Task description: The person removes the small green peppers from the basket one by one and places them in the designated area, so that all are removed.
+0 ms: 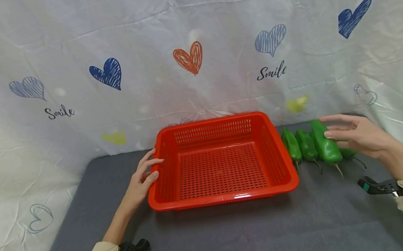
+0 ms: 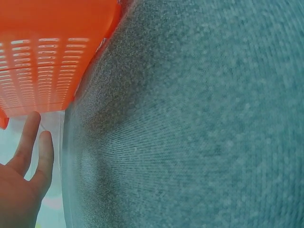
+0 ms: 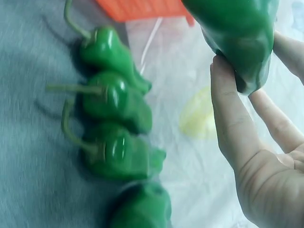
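Note:
A red plastic basket (image 1: 223, 199) with slotted walls sits on the dark grey table. My left hand (image 1: 142, 180) rests at its left rim with the fingers fairly straight. In the left wrist view, two extended fingers (image 2: 44, 156) show below the basket wall (image 2: 47, 28). My right hand (image 1: 365, 136) pinches a long green pepper (image 1: 325, 142) between thumb and fingers, stem end toward me. The right wrist view shows this pepper (image 3: 242, 33) raised off the table. Under and beside it lie several other green peppers (image 3: 116, 102) in a row, right of the basket.
A pale cloth (image 1: 183, 17) printed with hearts and lettering hangs behind the table (image 1: 245, 242). Black bands (image 1: 381, 187) circle both wrists. The nearest lying pepper (image 1: 291, 146) is close to the basket's right wall.

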A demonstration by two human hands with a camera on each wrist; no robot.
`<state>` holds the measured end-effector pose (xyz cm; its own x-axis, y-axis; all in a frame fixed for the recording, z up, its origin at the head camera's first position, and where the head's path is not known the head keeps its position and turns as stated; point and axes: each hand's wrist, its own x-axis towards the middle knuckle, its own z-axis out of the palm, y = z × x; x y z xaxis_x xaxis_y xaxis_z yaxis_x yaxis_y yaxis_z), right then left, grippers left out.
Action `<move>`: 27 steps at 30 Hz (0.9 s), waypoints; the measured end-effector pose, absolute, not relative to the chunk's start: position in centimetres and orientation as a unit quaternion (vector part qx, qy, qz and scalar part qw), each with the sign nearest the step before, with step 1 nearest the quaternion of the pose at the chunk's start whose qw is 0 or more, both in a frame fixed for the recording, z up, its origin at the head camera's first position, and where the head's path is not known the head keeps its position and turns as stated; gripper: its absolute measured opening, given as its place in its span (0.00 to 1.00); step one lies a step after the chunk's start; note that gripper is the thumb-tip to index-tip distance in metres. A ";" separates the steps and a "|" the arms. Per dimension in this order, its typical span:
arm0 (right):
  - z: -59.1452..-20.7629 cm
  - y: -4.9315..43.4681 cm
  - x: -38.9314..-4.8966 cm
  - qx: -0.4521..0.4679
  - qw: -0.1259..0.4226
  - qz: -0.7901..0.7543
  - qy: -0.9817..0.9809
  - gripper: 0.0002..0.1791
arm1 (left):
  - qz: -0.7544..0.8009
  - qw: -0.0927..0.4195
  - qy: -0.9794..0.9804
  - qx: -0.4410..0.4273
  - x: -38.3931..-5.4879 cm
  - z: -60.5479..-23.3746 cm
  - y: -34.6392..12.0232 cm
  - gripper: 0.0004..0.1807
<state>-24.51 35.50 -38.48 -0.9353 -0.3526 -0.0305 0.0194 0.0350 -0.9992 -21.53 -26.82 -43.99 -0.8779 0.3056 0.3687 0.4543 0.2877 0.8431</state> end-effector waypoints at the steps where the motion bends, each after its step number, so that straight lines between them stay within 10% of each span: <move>1: -38.6 35.8 -24.6 -0.116 0.134 -0.684 0.708 0.27 | -0.546 0.068 -0.801 -0.237 -21.5 -44.0 -26.8 0.18; 27: -40.8 44.0 -27.6 -0.140 0.122 -0.660 0.728 0.27 | -0.561 0.052 -0.792 -0.234 -21.6 -44.1 -27.0 0.18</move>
